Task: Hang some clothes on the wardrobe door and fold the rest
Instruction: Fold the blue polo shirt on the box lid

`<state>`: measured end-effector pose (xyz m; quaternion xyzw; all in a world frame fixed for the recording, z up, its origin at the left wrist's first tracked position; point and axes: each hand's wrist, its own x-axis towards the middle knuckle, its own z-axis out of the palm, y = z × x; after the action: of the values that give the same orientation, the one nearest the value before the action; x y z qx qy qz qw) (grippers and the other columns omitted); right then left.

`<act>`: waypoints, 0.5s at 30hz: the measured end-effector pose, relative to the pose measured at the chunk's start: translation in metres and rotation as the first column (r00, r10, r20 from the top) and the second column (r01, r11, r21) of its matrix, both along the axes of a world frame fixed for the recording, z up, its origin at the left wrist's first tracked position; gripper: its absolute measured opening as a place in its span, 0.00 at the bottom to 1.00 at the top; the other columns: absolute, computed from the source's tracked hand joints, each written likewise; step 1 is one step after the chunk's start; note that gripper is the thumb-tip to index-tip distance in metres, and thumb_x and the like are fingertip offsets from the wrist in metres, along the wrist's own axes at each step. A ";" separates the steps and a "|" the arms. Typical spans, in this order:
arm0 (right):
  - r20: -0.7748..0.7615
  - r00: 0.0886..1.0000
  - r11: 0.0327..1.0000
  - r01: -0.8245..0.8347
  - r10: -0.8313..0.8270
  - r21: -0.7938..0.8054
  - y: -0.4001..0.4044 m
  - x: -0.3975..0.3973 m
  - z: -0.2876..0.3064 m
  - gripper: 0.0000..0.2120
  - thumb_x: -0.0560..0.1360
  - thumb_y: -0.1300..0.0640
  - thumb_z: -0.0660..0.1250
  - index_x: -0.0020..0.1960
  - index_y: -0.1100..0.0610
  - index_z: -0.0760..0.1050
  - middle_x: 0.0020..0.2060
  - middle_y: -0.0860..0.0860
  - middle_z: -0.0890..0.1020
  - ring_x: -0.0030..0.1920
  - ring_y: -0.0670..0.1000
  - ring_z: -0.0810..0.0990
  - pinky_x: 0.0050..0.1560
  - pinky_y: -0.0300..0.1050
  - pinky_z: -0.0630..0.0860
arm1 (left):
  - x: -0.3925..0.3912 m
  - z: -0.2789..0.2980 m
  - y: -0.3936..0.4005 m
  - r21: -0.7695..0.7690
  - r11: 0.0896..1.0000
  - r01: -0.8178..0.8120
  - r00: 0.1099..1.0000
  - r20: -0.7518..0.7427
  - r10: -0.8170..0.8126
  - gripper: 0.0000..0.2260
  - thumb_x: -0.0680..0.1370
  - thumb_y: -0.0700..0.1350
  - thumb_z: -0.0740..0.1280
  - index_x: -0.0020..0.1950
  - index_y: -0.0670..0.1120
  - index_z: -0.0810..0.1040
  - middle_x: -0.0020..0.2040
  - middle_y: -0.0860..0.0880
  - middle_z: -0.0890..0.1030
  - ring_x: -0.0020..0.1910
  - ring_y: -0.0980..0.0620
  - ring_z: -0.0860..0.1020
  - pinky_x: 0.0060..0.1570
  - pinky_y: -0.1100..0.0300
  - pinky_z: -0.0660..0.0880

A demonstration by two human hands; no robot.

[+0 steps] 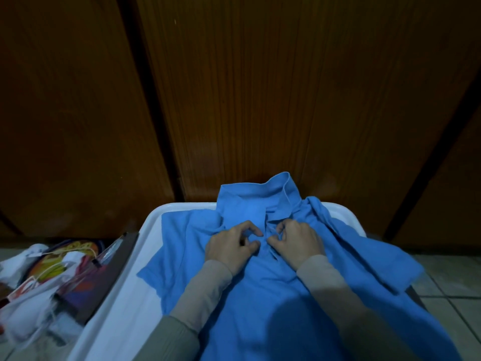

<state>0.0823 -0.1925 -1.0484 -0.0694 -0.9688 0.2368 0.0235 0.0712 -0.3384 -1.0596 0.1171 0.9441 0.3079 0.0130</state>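
A bright blue polo shirt (260, 290) lies spread face up on a white table (125, 303), its collar standing against the dark wooden wardrobe door (260, 100) behind. My left hand (231, 246) and my right hand (296, 243) meet at the shirt's button placket just below the collar. Fingers and thumbs of both hands are curled and pinch the placket edges. The left sleeve lies flat on the table; the right sleeve drapes over the table's right edge.
A dark box (86, 285) holding white and coloured clothes (39, 277) sits to the left of the table. Tiled floor (453, 287) shows at the right. A second wardrobe door (65, 113) stands at the left.
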 end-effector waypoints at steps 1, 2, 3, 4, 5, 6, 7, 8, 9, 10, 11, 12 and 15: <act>0.022 1.000 0.999 -0.019 0.018 0.027 0.000 0.001 0.000 0.14 0.75 0.50 0.64 0.57 0.56 0.74 0.53 0.55 0.79 0.57 0.57 0.75 0.53 0.46 0.71 | 0.001 0.001 0.000 -0.026 0.999 0.019 1.000 0.005 -0.019 0.04 0.75 0.51 0.64 0.50 0.58 0.74 0.31 0.57 0.76 0.39 0.56 0.76 0.39 0.62 0.66; 0.044 0.998 0.998 -0.038 0.036 0.050 -0.001 0.003 0.001 0.14 0.75 0.51 0.63 0.57 0.57 0.73 0.54 0.56 0.78 0.58 0.57 0.74 0.53 0.46 0.70 | 0.002 0.002 0.000 -0.059 0.998 0.037 0.999 0.009 -0.036 0.05 0.76 0.52 0.64 0.51 0.58 0.73 0.30 0.56 0.75 0.38 0.55 0.74 0.40 0.61 0.67; 0.067 0.996 0.996 -0.066 0.061 0.068 -0.001 0.004 0.003 0.13 0.75 0.51 0.63 0.55 0.57 0.73 0.54 0.56 0.78 0.58 0.58 0.74 0.53 0.46 0.70 | 0.002 0.003 0.000 -0.091 0.994 0.056 0.998 0.021 -0.054 0.05 0.76 0.53 0.64 0.52 0.57 0.73 0.29 0.56 0.73 0.38 0.54 0.73 0.41 0.60 0.67; 0.100 0.990 0.991 -0.103 0.095 0.082 -0.001 0.005 0.005 0.10 0.75 0.51 0.63 0.50 0.57 0.72 0.52 0.56 0.77 0.58 0.58 0.74 0.52 0.46 0.70 | 0.002 0.006 0.001 -0.112 0.991 0.078 0.996 0.046 -0.074 0.05 0.76 0.53 0.64 0.51 0.56 0.72 0.29 0.56 0.72 0.38 0.53 0.72 0.42 0.59 0.68; 0.148 0.981 0.986 -0.142 0.128 0.089 0.000 0.004 0.008 0.09 0.75 0.51 0.63 0.44 0.56 0.69 0.49 0.56 0.77 0.56 0.58 0.75 0.50 0.46 0.69 | 0.001 0.008 0.001 -0.119 0.987 0.105 0.992 0.087 -0.095 0.05 0.76 0.53 0.64 0.50 0.56 0.71 0.30 0.56 0.71 0.38 0.53 0.71 0.44 0.58 0.68; 0.204 0.966 0.979 -0.180 0.158 0.093 0.001 0.003 0.012 0.12 0.75 0.51 0.64 0.39 0.55 0.65 0.44 0.54 0.76 0.54 0.57 0.76 0.49 0.47 0.69 | -0.001 0.012 0.001 -0.117 0.984 0.134 0.984 0.135 -0.118 0.06 0.76 0.53 0.65 0.49 0.55 0.70 0.30 0.56 0.72 0.39 0.52 0.72 0.45 0.58 0.69; 0.255 0.950 0.976 -0.206 0.182 0.074 0.002 0.000 0.016 0.14 0.74 0.51 0.64 0.36 0.54 0.62 0.39 0.52 0.75 0.48 0.56 0.77 0.48 0.47 0.70 | -0.002 0.015 0.001 -0.112 0.981 0.158 0.974 0.180 -0.137 0.07 0.76 0.53 0.65 0.48 0.54 0.69 0.31 0.56 0.73 0.39 0.52 0.72 0.44 0.58 0.68; 0.297 0.933 0.976 -0.218 0.201 0.025 0.003 -0.003 0.019 0.13 0.74 0.51 0.64 0.36 0.54 0.63 0.34 0.51 0.76 0.40 0.53 0.78 0.47 0.47 0.72 | -0.005 0.018 0.001 -0.105 0.979 0.173 0.966 0.213 -0.148 0.07 0.76 0.52 0.66 0.47 0.53 0.69 0.32 0.55 0.74 0.38 0.52 0.72 0.41 0.59 0.67; 0.322 0.922 0.975 -0.217 0.218 -0.039 0.004 -0.006 0.022 0.12 0.74 0.52 0.64 0.37 0.55 0.65 0.28 0.49 0.77 0.31 0.50 0.76 0.44 0.46 0.74 | -0.006 0.020 0.001 -0.097 0.979 0.177 0.961 0.233 -0.151 0.08 0.75 0.52 0.67 0.46 0.53 0.68 0.31 0.55 0.74 0.37 0.53 0.72 0.39 0.60 0.66; 0.339 0.914 0.974 -0.204 0.224 -0.093 0.004 -0.009 0.023 0.10 0.74 0.53 0.64 0.37 0.56 0.67 0.23 0.49 0.77 0.25 0.49 0.74 0.40 0.45 0.75 | -0.008 0.020 0.001 -0.088 0.981 0.171 0.959 0.242 -0.146 0.08 0.75 0.52 0.68 0.44 0.54 0.69 0.31 0.55 0.74 0.36 0.53 0.72 0.37 0.60 0.66; 0.352 0.907 0.971 -0.192 0.230 -0.139 0.004 -0.012 0.025 0.09 0.74 0.54 0.63 0.38 0.57 0.68 0.21 0.49 0.76 0.21 0.48 0.72 0.35 0.43 0.75 | -0.008 0.019 0.001 -0.074 0.985 0.155 0.961 0.243 -0.133 0.08 0.74 0.52 0.69 0.43 0.54 0.69 0.30 0.56 0.74 0.35 0.54 0.74 0.37 0.60 0.67; 0.367 0.900 0.967 -0.181 0.236 -0.177 0.004 -0.014 0.026 0.09 0.74 0.55 0.63 0.39 0.58 0.68 0.20 0.50 0.76 0.19 0.48 0.71 0.31 0.42 0.74 | -0.008 0.016 0.001 -0.057 0.990 0.130 0.965 0.237 -0.113 0.08 0.73 0.52 0.69 0.42 0.54 0.69 0.31 0.55 0.76 0.36 0.53 0.75 0.39 0.60 0.69; 0.297 0.928 0.960 -0.161 0.227 -0.231 0.008 -0.017 0.019 0.09 0.75 0.56 0.63 0.37 0.58 0.70 0.23 0.51 0.77 0.19 0.47 0.72 0.28 0.42 0.73 | -0.005 0.007 0.001 -0.070 0.997 0.027 0.996 0.088 -0.021 0.08 0.73 0.55 0.68 0.42 0.55 0.70 0.32 0.55 0.77 0.39 0.54 0.76 0.40 0.58 0.70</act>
<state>0.0653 -0.1850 -1.0292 -0.0126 -0.9325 0.3211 -0.1648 0.0666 -0.3375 -1.0524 0.1143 0.9516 0.2785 0.0619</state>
